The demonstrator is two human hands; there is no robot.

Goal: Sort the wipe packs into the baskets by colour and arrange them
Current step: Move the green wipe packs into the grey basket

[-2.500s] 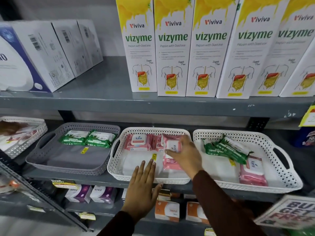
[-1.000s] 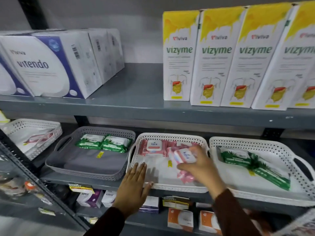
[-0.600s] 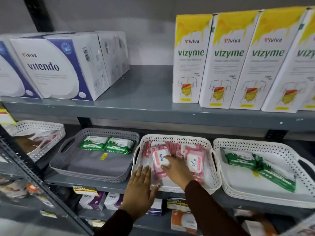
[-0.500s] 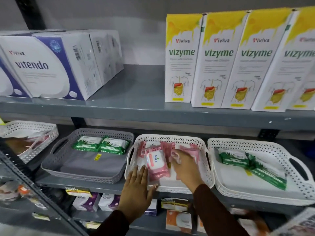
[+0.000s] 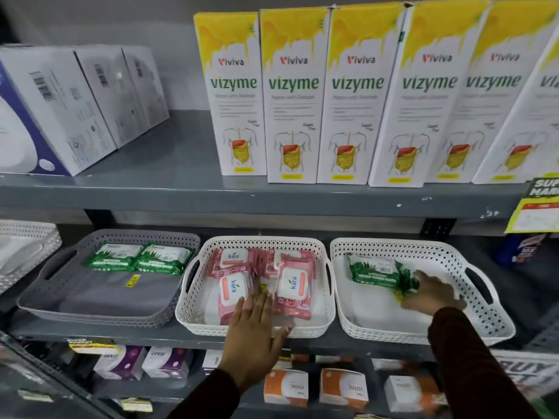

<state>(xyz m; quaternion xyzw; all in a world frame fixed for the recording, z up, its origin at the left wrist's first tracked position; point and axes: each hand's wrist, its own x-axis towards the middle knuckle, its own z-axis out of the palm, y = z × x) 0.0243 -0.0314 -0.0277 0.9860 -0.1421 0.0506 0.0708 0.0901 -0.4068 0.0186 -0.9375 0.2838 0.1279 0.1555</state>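
Three baskets stand side by side on the middle shelf. The grey basket (image 5: 45, 303) on the left holds two green wipe packs (image 5: 137, 257) at its back. The middle white basket (image 5: 329, 285) holds several pink wipe packs (image 5: 292, 282). My left hand (image 5: 252, 325) lies flat and open on that basket's front rim, touching a pink pack. The right white basket (image 5: 472, 258) holds green wipe packs (image 5: 373, 270). My right hand (image 5: 432, 293) reaches into it with fingers closed on the right end of a green pack (image 5: 406, 281).
Tall white and yellow boxes (image 5: 290, 98) and white and blue boxes (image 5: 57, 110) stand on the shelf above. Another white basket (image 5: 27, 246) sits at the far left. Small purple and orange boxes (image 5: 286, 387) fill the shelf below. Yellow price tags (image 5: 535, 216) hang at right.
My right hand left the pink packs in the middle basket and moved right into the right basket, onto a green pack. My left hand stayed at the middle basket's front.
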